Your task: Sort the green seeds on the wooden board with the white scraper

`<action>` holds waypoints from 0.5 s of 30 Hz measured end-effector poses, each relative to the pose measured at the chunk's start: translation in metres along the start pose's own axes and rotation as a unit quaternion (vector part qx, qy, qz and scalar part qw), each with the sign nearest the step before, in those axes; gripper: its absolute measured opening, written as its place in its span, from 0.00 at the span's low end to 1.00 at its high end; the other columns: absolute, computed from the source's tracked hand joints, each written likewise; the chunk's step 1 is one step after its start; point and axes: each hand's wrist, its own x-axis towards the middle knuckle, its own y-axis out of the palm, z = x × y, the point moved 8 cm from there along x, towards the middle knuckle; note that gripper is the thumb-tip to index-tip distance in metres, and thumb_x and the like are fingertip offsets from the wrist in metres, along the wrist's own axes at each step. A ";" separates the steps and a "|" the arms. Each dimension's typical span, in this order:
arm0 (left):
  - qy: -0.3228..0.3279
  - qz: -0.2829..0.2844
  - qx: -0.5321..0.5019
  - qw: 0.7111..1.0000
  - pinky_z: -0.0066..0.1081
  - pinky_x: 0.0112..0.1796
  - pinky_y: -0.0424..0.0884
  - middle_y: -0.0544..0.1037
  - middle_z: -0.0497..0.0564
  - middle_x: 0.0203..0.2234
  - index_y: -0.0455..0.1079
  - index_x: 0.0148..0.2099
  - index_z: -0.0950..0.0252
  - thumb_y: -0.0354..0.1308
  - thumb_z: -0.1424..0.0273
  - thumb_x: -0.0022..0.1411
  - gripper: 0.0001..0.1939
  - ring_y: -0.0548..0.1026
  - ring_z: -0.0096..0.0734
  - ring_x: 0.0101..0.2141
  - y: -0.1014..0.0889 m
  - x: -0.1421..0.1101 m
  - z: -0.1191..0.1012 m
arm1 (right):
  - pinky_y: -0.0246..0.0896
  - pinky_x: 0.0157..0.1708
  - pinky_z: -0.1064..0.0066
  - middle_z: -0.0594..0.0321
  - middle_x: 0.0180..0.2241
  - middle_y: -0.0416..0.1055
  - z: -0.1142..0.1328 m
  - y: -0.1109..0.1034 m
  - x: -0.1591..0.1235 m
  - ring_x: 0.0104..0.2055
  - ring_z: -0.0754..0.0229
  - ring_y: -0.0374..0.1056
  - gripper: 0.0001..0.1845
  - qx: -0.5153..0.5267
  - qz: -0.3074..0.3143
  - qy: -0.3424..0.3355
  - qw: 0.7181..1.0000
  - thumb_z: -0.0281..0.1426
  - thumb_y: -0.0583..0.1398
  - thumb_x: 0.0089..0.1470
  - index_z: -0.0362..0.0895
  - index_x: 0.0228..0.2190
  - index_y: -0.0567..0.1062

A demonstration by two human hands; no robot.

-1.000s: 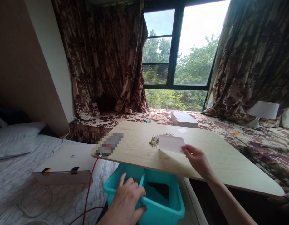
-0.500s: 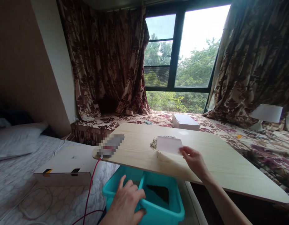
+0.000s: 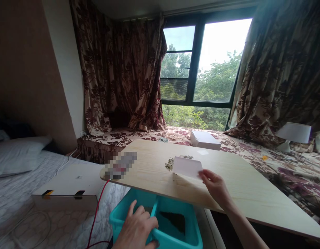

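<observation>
My right hand point(image 3: 216, 186) pinches the right end of a thin white rectangular card point(image 3: 187, 166), tilted over the light wooden tabletop point(image 3: 240, 183). Small dark and pale seed-like grains point(image 3: 169, 164) lie in a loose patch at the card's left end, with more behind its far edge. Below the table's near edge is a teal two-compartment bin point(image 3: 195, 226). Over its near rim and divider, my left hand point(image 3: 139, 224) is curled, index finger raised. Dark grainy material point(image 3: 177, 222) covers part of the right compartment; the left one is largely hidden by my hand.
A blurred-out device point(image 3: 122, 165) with a red cable point(image 3: 95, 211) rests at the table's left end. A white box point(image 3: 69, 185) lies on the quilted bed. Beyond the table, another white box point(image 3: 205, 139) and a lamp point(image 3: 293, 133) stand on the floral-covered ledge.
The card has shifted slightly left toward the grains, still pinched in my right hand. My left hand stays on the bin. The view has tilted up a little.
</observation>
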 end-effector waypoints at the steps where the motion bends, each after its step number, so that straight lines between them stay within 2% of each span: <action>1: 0.000 -0.001 0.000 1.000 0.53 0.57 0.43 0.75 0.44 0.31 0.70 0.33 0.59 0.62 0.73 0.49 0.07 0.70 0.37 0.40 -0.001 0.000 0.000 | 0.68 0.28 0.68 0.58 0.23 0.78 0.000 0.000 -0.001 0.28 0.54 0.73 0.16 0.004 0.004 -0.001 1.000 0.43 0.59 0.45 0.44 0.26 0.79; 9: -0.019 0.001 -0.012 1.000 0.50 0.58 0.43 0.74 0.43 0.30 0.70 0.33 0.58 0.61 0.73 0.50 0.07 0.70 0.35 0.41 -0.009 -0.003 0.001 | 0.67 0.26 0.71 0.59 0.25 0.78 -0.007 -0.003 -0.006 0.27 0.57 0.72 0.15 0.022 0.003 0.020 1.000 0.42 0.59 0.44 0.43 0.26 0.79; 15: -0.006 -0.023 -0.011 1.000 0.51 0.58 0.43 0.72 0.43 0.30 0.69 0.34 0.58 0.60 0.73 0.51 0.06 0.69 0.35 0.40 -0.008 -0.004 0.005 | 0.68 0.26 0.70 0.58 0.27 0.78 -0.016 0.005 -0.010 0.28 0.57 0.71 0.19 0.057 0.036 0.054 0.996 0.45 0.60 0.43 0.43 0.27 0.80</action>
